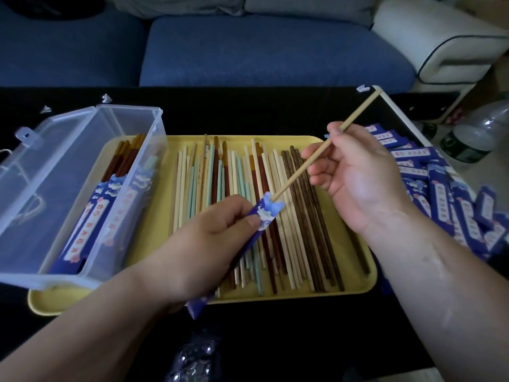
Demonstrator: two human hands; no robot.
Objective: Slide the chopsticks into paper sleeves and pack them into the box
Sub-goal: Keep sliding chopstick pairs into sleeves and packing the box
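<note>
Sleeving, point of entry. The left hand (217, 230) grips a blue printed paper sleeve (265, 215), thumb on top and fingers curled beneath. The right hand (355, 172) pinches one pale, slender wooden chopstick (292, 179) at mid-length, its narrow tip at the sleeve's mouth, just beyond the left thumb.

Likely faults: the sleeve is thin, flat paper, so thumb pressure near the mouth may keep it closed and send the tip over the outside. A steep or forced push could split the seam. The sleeve's rear end juts unsupported behind the left wrist and may buckle.

Under both hands, loose chopsticks (305, 238) in cream, mint, red-brown and dark grained wood lie on a smooth yellow tray (303, 296). Outboard of the left hand stands the clear, rigid plastic box (154, 133), holding sleeved chopsticks (93, 213). Outboard of the right hand, spare sleeves (440, 194) lie heaped on the black tabletop (248, 111).
</note>
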